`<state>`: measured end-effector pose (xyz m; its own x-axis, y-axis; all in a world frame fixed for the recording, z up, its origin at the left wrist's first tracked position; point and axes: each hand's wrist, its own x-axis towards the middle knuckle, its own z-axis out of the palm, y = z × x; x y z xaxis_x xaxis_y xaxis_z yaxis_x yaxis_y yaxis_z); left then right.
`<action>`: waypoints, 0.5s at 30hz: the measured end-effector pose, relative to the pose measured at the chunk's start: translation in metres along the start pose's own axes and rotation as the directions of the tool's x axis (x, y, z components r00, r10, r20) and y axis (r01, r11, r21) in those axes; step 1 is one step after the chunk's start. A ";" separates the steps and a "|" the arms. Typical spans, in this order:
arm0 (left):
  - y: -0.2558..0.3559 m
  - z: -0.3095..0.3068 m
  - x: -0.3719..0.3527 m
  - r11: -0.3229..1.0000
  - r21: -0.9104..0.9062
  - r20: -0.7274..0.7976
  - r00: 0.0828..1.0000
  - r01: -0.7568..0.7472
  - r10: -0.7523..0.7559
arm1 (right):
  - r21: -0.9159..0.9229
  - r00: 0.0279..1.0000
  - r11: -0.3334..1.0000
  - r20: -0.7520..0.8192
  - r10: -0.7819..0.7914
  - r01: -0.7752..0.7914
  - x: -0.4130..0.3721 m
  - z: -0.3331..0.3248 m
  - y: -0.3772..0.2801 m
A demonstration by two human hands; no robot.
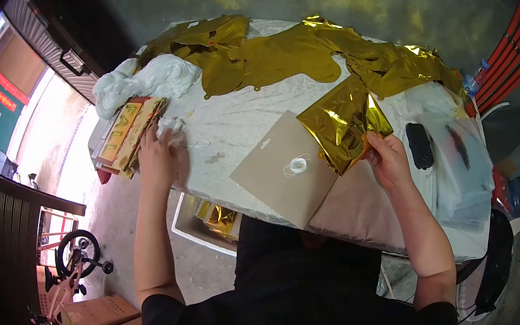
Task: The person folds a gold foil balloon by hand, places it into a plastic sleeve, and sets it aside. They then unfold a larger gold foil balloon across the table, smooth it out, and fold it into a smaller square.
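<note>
My right hand (pixel 387 156) pinches the lower right corner of a folded, shiny gold foil balloon (pixel 344 121). The foil overlaps a grey-beige card sheet (pixel 281 169) on the table. A small coil of white string (pixel 298 166) lies on that sheet. At the left end of the table, my left hand (pixel 156 154) is at the edge of a small cardboard box (pixel 127 138) with printed packets. Its fingers are curled and partly hidden, so what they grip cannot be made out. White thread or fluff (pixel 169 124) lies just beside them.
Flat gold foil balloons (pixel 266 62) spread along the far edge, beside a bundle of white string (pixel 149 81). Clear plastic bags (pixel 460 167) and a black object (pixel 419 145) lie at right. Below the table's near edge stands a white foam box (pixel 189 222).
</note>
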<state>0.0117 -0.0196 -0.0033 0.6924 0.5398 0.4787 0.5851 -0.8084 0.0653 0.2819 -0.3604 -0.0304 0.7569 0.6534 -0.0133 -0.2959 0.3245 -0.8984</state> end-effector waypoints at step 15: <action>0.155 -0.017 -0.077 0.789 -0.468 0.045 0.881 -0.398 0.471 | -0.133 0.948 0.961 0.178 0.265 -0.244 0.010 0.029 -0.027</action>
<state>0.0417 -0.1901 -0.0147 0.9044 0.1054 0.4135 -0.0116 -0.9626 0.2708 0.2811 -0.3429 0.0066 0.5348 0.8272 -0.1727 -0.3915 0.0614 -0.9181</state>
